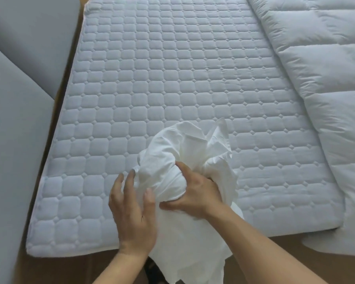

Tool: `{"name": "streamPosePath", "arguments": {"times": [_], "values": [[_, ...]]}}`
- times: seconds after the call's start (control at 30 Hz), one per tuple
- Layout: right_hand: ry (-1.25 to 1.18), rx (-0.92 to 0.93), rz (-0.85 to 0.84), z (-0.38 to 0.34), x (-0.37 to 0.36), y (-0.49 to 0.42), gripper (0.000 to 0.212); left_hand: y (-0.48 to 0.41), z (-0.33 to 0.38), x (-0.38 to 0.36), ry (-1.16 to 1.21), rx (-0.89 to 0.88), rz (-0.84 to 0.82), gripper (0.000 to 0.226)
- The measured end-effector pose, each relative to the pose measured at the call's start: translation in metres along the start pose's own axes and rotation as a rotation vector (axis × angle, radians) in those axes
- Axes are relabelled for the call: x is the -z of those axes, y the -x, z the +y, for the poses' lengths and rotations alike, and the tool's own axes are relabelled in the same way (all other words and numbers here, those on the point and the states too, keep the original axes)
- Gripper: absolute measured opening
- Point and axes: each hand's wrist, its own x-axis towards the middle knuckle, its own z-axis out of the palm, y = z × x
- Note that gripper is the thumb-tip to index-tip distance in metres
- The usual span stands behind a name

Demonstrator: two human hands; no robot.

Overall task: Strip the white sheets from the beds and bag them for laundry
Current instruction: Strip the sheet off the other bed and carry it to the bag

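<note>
A crumpled white sheet is bunched into a ball above the near edge of the bare quilted mattress, and its tail hangs down past the mattress edge toward the floor. My right hand grips the bundle from the right, fingers curled round the cloth. My left hand presses against the bundle's left side with the fingers fairly straight and the thumb on the cloth. No bag is in view.
A puffy white duvet lies along the mattress's right side and droops over its near right corner. A grey padded headboard or wall panel stands to the left. Brown floor shows in front of the bed.
</note>
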Motion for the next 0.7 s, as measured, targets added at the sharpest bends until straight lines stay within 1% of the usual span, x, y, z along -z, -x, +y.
{"name": "streamPosePath", "arguments": {"times": [0.03, 0.1, 0.13, 0.17, 0.2, 0.27, 0.33, 0.37, 0.43, 0.5, 0.57, 0.6, 0.63, 0.67, 0.7], "values": [[-0.006, -0.003, 0.003, 0.001, 0.0, 0.0, 0.118, 0.014, 0.006, -0.003, 0.101, 0.165, -0.032, 0.084], [-0.018, -0.008, -0.005, 0.003, 0.002, 0.0, 0.116, 0.046, 0.012, -0.012, 0.358, 0.586, -0.093, 0.1], [-0.023, 0.003, -0.003, 0.004, 0.003, 0.0, 0.114, 0.059, 0.011, -0.018, 0.496, 0.747, -0.125, 0.103], [-0.031, 0.014, -0.014, 0.005, 0.004, 0.001, 0.113, 0.065, 0.013, -0.023, 0.595, 0.849, -0.169, 0.105], [-0.043, 0.016, -0.037, 0.006, 0.006, 0.001, 0.112, 0.064, 0.016, -0.028, 0.651, 0.892, -0.21, 0.106], [-0.057, 0.009, -0.089, 0.01, 0.011, -0.001, 0.112, 0.05, 0.022, -0.042, 0.649, 0.84, -0.201, 0.11], [-0.077, -0.005, -0.142, 0.016, 0.018, -0.005, 0.108, 0.034, 0.032, -0.05, 0.556, 0.772, -0.153, 0.107], [-0.074, -0.004, -0.166, 0.02, 0.021, -0.007, 0.103, 0.03, 0.034, -0.053, 0.501, 0.766, -0.138, 0.105], [-0.013, 0.028, -0.2, 0.027, 0.026, -0.014, 0.089, 0.024, 0.029, -0.055, 0.457, 0.778, -0.122, 0.104], [0.139, 0.081, -0.2, 0.031, 0.028, -0.018, 0.082, 0.017, 0.016, -0.058, 0.493, 0.82, -0.109, 0.108], [0.402, 0.166, -0.09, 0.033, 0.029, -0.025, 0.084, 0.011, 0.009, -0.059, 0.561, 0.851, -0.111, 0.115], [0.502, 0.198, -0.04, 0.033, 0.029, -0.029, 0.088, 0.009, 0.007, -0.059, 0.582, 0.853, -0.112, 0.117], [0.539, 0.204, -0.024, 0.033, 0.029, -0.032, 0.094, 0.009, 0.005, -0.06, 0.59, 0.843, -0.105, 0.119], [0.508, 0.174, -0.047, 0.035, 0.027, -0.034, 0.097, 0.008, 0.004, -0.061, 0.598, 0.83, -0.096, 0.119], [0.402, 0.109, -0.102, 0.039, 0.025, -0.035, 0.098, 0.008, 0.001, -0.062, 0.613, 0.814, -0.081, 0.118]]}}
